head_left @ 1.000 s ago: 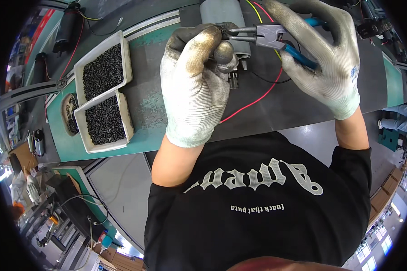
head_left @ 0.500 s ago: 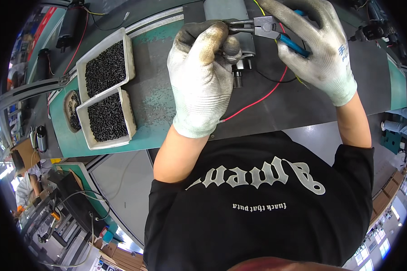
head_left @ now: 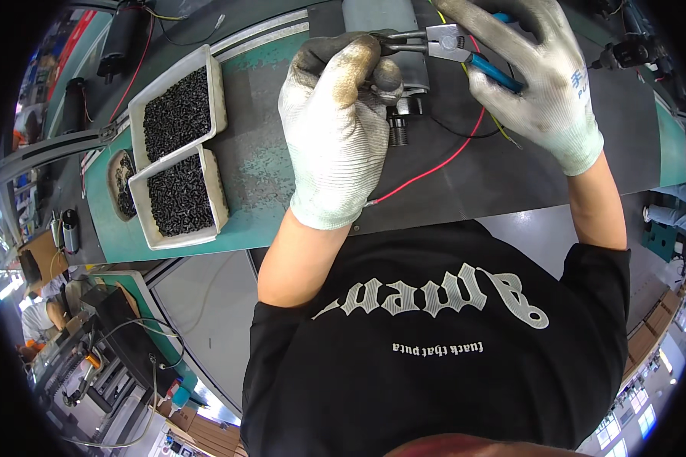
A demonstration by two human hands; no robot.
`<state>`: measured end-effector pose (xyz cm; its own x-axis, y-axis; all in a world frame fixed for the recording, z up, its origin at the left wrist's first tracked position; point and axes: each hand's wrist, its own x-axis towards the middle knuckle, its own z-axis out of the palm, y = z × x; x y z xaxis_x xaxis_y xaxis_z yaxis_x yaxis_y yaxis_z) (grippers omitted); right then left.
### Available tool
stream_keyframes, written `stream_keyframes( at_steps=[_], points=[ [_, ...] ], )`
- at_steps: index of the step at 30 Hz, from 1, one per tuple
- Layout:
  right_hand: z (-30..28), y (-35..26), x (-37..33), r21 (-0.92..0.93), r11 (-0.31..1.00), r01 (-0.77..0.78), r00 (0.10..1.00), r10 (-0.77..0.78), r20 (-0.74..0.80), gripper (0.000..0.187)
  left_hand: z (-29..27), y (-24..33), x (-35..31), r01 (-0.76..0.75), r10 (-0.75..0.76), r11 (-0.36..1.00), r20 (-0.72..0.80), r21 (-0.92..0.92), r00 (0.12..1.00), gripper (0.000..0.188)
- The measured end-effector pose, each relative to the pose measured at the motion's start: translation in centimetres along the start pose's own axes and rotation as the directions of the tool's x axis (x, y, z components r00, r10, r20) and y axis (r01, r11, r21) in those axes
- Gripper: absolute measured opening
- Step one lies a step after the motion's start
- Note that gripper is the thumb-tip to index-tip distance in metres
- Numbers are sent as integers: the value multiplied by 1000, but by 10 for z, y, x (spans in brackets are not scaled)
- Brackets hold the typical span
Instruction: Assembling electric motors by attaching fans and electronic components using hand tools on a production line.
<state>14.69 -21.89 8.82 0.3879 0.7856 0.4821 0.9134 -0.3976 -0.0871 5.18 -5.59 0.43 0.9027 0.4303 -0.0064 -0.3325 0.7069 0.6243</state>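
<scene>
pliers (head_left: 448, 43) between gloved hands (head_left: 339, 133) (head_left: 537, 95)

On the table (head_left: 255, 179), a far bin (head_left: 217, 95) stands behind a near bin (head_left: 187, 238), a dish (head_left: 113, 183) to their left; right of them a cylinder (head_left: 377, 15) lies beyond the left hand (head_left: 335, 122).

- Workbench (head_left: 251, 175): green top, worn patches; dark grey mat (head_left: 579, 171) covers much of it
- Floor (head_left: 522, 226): pale grey, glossy, catches light
- Cardboard boxes (head_left: 652, 327) stacked along right edge
- Windows (head_left: 646, 420): bright, lower right
- Second bench (head_left: 139, 295): green top, lower left
- Light grey panel (head_left: 198, 320) just beside it
</scene>
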Motion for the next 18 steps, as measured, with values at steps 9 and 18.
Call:
stream_keyframes(
  at_steps=[9,18],
  points=[
    [112,143,-10,799,5,-601,663,562,495,35,1,-3,151,-153,277,-255,224,955,935,49],
    [88,57,-17,941,-272,-202,785,530,321,34,23,5,103,-223,274,95,190,970,943,76]
  ],
)
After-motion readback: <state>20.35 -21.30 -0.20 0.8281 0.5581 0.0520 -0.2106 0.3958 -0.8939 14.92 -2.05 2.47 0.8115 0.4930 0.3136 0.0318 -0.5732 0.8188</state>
